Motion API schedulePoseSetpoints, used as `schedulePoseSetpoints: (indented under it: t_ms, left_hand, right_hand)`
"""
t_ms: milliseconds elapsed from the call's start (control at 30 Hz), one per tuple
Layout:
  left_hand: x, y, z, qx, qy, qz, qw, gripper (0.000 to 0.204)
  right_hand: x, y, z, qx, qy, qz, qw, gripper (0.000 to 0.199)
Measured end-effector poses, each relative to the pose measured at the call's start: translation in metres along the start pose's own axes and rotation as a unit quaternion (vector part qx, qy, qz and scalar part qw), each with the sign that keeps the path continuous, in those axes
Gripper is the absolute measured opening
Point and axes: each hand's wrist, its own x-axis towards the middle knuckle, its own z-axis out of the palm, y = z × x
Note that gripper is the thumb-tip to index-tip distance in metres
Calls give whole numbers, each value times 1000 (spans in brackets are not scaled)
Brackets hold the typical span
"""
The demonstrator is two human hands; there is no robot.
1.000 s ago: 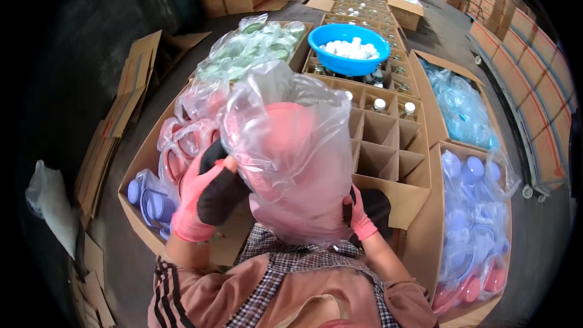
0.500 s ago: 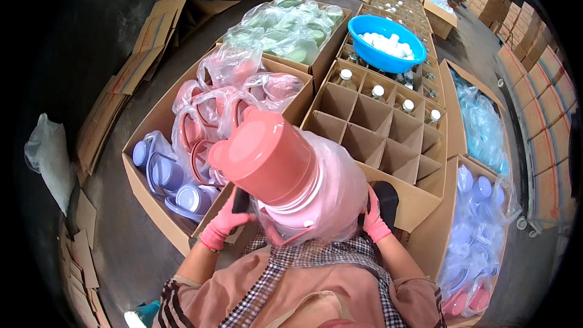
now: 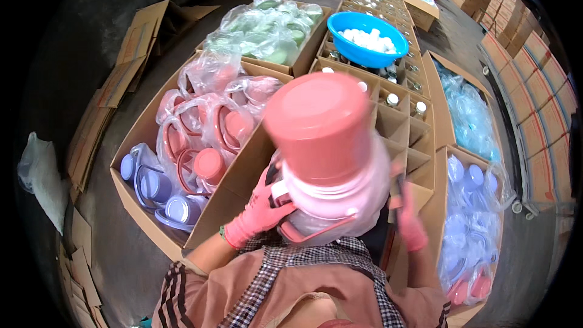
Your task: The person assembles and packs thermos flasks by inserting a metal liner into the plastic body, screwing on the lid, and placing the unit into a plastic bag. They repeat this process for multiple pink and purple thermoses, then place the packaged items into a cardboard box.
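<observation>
In front of my chest a pink thermos (image 3: 322,200) stands upright, topped by a large coral-pink cup lid (image 3: 319,124), with a clear plastic bag about its lower body. A coral carry handle (image 3: 322,231) hangs at its near side. My left hand (image 3: 261,215), in a pink glove, grips the thermos's left side by its light pink spout, fingers partly hidden behind it. My right hand (image 3: 410,222), gloved too, is smeared by motion just right of the thermos. A dark strip shows at its fingers; whether it is held is unclear.
At left, a carton (image 3: 152,225) holds bagged pink and purple thermoses; green ones fill a carton (image 3: 303,64) behind. Ahead, a divided carton (image 3: 419,173) holds white-capped bottles. A blue basin (image 3: 340,24) of white caps rests beyond. More bagged thermoses fill a carton (image 3: 440,231) at right.
The thermos has tipped more upright and shifted right in view. My left hand has moved up onto its side. The right hand has come away from its bagged side, rightward.
</observation>
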Motion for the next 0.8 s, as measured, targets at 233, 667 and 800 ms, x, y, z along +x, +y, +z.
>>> schedulePoseSetpoints:
  t_ms: [233,667,800]
  left_hand:
    - [53,80,18,260,-85,162,948,29]
    - [59,-7,61,-141,-155,194,958,105]
    - [44,-25,59,-36,-248,147,957,101]
  right_hand:
    - [55,-165,-94,-220,137,-321,911,79]
    - [-51,-72,-103,-256,-8,14,967,95]
    - [-46,-84,-121,-255,-31,53,965,110]
